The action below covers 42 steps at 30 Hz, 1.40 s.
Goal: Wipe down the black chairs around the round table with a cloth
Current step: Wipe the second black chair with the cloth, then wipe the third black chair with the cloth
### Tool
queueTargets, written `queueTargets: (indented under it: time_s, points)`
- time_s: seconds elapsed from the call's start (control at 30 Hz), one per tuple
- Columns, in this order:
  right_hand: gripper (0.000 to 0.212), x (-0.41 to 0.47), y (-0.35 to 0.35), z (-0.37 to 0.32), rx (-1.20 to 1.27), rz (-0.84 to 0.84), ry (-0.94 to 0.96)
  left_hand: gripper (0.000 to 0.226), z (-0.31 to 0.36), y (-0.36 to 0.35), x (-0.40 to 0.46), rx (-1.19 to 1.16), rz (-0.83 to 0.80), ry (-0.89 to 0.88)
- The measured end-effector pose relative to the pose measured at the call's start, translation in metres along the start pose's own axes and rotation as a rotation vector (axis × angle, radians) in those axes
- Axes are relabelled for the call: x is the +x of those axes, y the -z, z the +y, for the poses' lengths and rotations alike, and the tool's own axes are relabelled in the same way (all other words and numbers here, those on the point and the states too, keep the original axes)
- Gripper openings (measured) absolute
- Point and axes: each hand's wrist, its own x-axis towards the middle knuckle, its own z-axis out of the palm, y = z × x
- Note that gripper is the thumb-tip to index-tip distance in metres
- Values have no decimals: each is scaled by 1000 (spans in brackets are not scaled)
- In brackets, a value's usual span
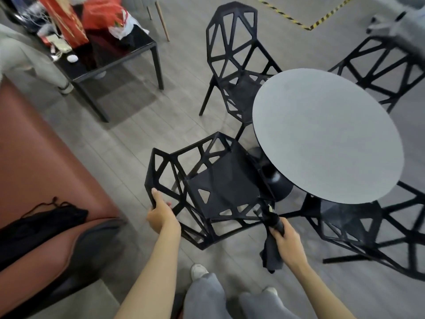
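Black chair [216, 183], nearest of four, pulled close beside the round table [326, 134], seat partly tucked under the near-left edge of the grey top. Left hand [161, 215] gripping the top corner of the openwork backrest, fingers curled round the frame. Right hand [287, 240] clenched on a dark cloth [272, 252], bunched against the chair's right frame edge, loose end hanging down toward the floor. Second chair [232, 56] at the table's far-left edge, two more [379, 67] [372, 231] at its far-right and near-right edges. Black side table [138, 46] and red bags [96, 14] well apart, far left.
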Motion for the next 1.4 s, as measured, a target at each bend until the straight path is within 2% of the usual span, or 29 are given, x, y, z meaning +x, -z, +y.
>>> queueTargets:
  time_s: [0.23,0.37,0.47,0.53,0.63,0.7,0.8,0.93,1.13,1.4]
  points:
    - [18,-13,31,21,103,69,-47,54,-16,9,-28,91,-20,-157]
    - [14,-25,53,35,139,64,-24,67,-28,11,-54,153,-22,-243]
    - [12,-34,77,50,168,42,-7,87,-48,8,-90,128,-2,-155]
    - [11,-39,98,62,190,15,4,91,-66,5,-125,156,-15,-65]
    - [13,-43,134,83,254,-9,4,83,-95,-6,-191,203,-140,-111]
    - [16,-46,163,100,288,-6,14,68,-118,-16,-233,279,-305,-190]
    - [15,-54,209,128,332,6,10,42,-148,-28,-286,481,-541,-288]
    - [8,-66,265,173,383,66,-11,16,-185,-50,-341,730,-706,-443]
    - [11,-79,349,254,469,240,-93,17,-254,-87,-435,938,-898,-627]
    - [6,-74,408,322,644,428,-219,15,-308,-135,-513,1070,-1027,-707]
